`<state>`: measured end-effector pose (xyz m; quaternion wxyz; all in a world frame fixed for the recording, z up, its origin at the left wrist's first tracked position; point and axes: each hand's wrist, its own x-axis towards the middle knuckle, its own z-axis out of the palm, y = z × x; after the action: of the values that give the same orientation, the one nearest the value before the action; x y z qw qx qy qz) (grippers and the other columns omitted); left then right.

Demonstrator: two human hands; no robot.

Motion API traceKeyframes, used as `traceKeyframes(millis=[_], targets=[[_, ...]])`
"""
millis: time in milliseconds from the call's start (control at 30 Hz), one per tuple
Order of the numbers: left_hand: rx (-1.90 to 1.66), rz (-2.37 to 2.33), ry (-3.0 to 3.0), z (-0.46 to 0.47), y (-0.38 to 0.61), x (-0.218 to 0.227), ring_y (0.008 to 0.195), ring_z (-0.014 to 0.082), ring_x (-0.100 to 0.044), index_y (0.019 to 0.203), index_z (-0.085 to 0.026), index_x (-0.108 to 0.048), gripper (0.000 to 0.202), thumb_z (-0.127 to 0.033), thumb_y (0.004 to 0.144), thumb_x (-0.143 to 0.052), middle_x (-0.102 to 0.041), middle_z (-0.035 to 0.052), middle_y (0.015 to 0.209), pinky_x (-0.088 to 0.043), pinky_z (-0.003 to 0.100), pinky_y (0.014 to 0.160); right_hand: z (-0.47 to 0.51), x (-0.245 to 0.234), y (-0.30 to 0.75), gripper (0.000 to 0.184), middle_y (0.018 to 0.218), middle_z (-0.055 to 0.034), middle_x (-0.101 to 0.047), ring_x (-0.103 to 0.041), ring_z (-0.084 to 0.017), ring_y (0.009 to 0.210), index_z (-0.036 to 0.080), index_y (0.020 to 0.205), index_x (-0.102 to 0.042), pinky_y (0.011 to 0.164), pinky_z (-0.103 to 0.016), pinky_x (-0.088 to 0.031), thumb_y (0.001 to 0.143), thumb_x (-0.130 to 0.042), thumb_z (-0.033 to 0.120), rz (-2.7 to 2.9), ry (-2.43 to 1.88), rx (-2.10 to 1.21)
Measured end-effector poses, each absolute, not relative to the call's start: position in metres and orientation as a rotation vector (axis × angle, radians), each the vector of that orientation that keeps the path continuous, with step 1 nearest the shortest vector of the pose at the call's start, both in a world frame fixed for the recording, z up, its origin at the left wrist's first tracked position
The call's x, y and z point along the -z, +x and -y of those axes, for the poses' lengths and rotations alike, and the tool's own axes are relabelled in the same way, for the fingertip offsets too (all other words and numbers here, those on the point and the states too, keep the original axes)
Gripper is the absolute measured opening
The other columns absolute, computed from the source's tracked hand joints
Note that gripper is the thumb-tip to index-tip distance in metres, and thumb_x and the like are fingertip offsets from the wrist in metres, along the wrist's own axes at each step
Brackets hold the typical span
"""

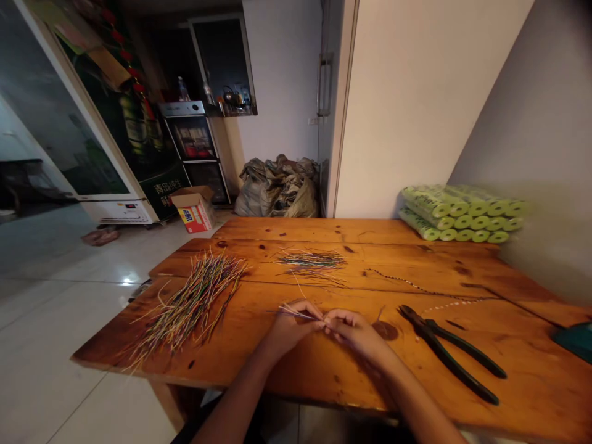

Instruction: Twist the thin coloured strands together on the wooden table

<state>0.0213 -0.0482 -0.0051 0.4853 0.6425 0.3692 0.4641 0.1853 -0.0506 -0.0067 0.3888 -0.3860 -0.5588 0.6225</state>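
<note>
Near the front of the wooden table (259,296), my left hand (296,324) is closed around a few thin wires (296,312), whose ends stick out to the left. Meeting it fingertip to fingertip, my right hand (351,332) pinches at the other end of those wires; what exactly lies between its fingers is hidden. A large loose heap of multicoloured wires (198,296) spreads to my left. Farther back lies a smaller bundle of wires (312,260). Dark-handled pliers (451,351) rest to the right of my right hand, jaws pointing away from me.
Green-wrapped rolls (456,213) are stacked at the back right against the wall. A thin beaded-looking strand (411,285) crosses the right side. A dark green object (573,341) sits at the right edge. Beyond the table are a cardboard box (194,209) and bulging sacks (277,188).
</note>
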Motion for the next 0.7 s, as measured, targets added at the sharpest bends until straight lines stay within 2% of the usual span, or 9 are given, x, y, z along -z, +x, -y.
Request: traceKeyframes(millis=[167,267,467,700], targets=[[-1.249,-0.961,1.27,0.051,0.033,0.011,0.067,0.0126,-0.054,0.062,-0.015,-0.054,0.02,-0.03,0.064,-0.067,-0.058,-0.0012,0.066,-0.042,0.025,0.068,0.051,0.005,0.184,0.023,0.059,0.0017,-0.053,-0.045,-0.011,0.057,0.017,0.064,-0.059,0.057,-0.023,-0.036,0.073,-0.054,0.038,1.632,-0.988,-1.265],[-1.322,-0.987,1.256,0.051,0.036,0.015,0.071,0.0124,-0.054,0.068,-0.015,-0.055,0.017,-0.029,0.066,-0.064,-0.058,-0.001,0.072,-0.042,0.025,0.07,0.052,0.005,0.182,0.023,0.062,0.0004,-0.056,-0.048,-0.013,0.061,0.019,0.065,-0.058,0.059,-0.024,-0.038,0.076,-0.051,0.038,1.691,-1.044,-1.123],[-1.302,-1.071,1.785,0.044,0.027,0.015,0.095,0.019,-0.054,0.08,-0.017,-0.069,0.013,-0.025,0.074,-0.059,-0.059,0.0059,0.1,-0.041,0.034,0.088,0.053,0.008,0.183,0.023,0.064,-0.0009,-0.059,-0.054,-0.015,0.064,0.019,0.063,-0.055,0.064,-0.026,-0.042,0.077,-0.048,0.035,1.688,-1.056,-1.041],[-1.258,-1.327,2.259,0.052,0.022,0.006,0.09,0.0187,-0.05,0.074,-0.026,-0.071,0.007,-0.027,0.073,-0.064,-0.062,0.0012,0.098,-0.042,0.034,0.082,0.057,0.009,0.186,0.02,0.069,-0.0029,-0.065,-0.059,-0.017,0.067,0.02,0.068,-0.059,0.067,-0.027,-0.043,0.081,-0.044,0.025,1.858,-1.14,-0.789]])
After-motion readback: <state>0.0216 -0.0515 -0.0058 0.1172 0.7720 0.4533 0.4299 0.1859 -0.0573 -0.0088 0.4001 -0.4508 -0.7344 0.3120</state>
